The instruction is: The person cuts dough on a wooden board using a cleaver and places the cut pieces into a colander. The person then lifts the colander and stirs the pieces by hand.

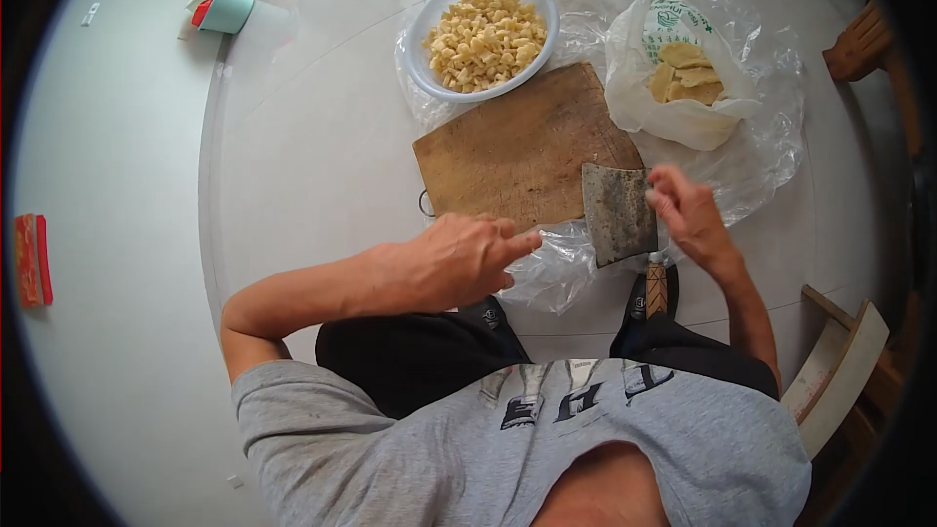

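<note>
A cleaver [621, 215] lies with its broad, stained blade across the front right corner of a wooden cutting board [517, 151]. Its patterned handle points back toward my feet. Just right of the blade hovers my right hand [691, 217], fingers loosely curled and apart, holding nothing I can see. My left hand [459, 259] is over the board's front edge, fingers partly stretched out and without an object. Behind the board, a white bowl [417, 66] is heaped with small pale-yellow diced pieces [486, 42]. Flat yellowish slices [686, 75] sit in an open white plastic bag [634, 98] at the right.
Clear plastic sheeting [776, 141] spreads under the board, bowl and bag on the tiled floor [312, 117]. At the right are a wooden stool [839, 371] and a wooden furniture leg [861, 44]. A light-green bin [227, 11] stands by the wall at the far left.
</note>
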A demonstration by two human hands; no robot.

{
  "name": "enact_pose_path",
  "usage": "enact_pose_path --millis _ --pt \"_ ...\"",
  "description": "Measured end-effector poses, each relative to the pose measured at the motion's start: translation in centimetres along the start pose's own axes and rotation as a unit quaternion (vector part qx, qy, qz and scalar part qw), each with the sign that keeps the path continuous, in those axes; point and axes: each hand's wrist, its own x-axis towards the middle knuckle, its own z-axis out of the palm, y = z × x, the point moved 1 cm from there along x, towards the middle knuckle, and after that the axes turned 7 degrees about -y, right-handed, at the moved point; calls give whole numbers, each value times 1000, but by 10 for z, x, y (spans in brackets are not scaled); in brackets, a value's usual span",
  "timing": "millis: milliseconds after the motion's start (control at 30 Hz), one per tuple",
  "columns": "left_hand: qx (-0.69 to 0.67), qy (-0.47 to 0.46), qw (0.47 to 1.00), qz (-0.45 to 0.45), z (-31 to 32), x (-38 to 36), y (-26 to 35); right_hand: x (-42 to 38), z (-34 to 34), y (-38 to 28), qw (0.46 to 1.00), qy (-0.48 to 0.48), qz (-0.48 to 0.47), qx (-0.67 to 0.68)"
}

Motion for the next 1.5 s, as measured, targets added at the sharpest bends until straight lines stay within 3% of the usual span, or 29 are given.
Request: enact_pose_path --millis 67,167,267,367,500,633,967,1067,1167,1233,1500 --pt "58 -20 998 -8 5 -8 13 -3 -27 -59 972 109 -133 157" --pt "81 24 996 3 19 -8 17 -27 -71 -143 852 252 -458 32" --pt "78 76 994 4 12 -7 13 -45 -76 -192 721 243 -648 -25" --pt "7 31 999 18 9 0 14 -48 -66 -225 648 195 -735 -45" --pt "41 16 998 51 9 2 19 -42 -58 -249 625 163 -762 -43" --pt "100 58 992 55 12 3 16 -32 -47 -263 612 150 -775 -43" --pt "57 97 993 42 23 2 4 -31 -38 -298 548 164 -819 46" --pt "52 63 997 13 28 4 4 -35 -45 -294 524 179 -830 71" --pt "45 93 995 18 39 3 -4 -50 -60 -292 486 192 -845 113" --pt "37 54 998 -16 33 -2 2 -62 -73 -291 451 203 -857 146" --pt "62 22 998 -1 24 6 7 -88 -82 -283 395 219 -874 179"
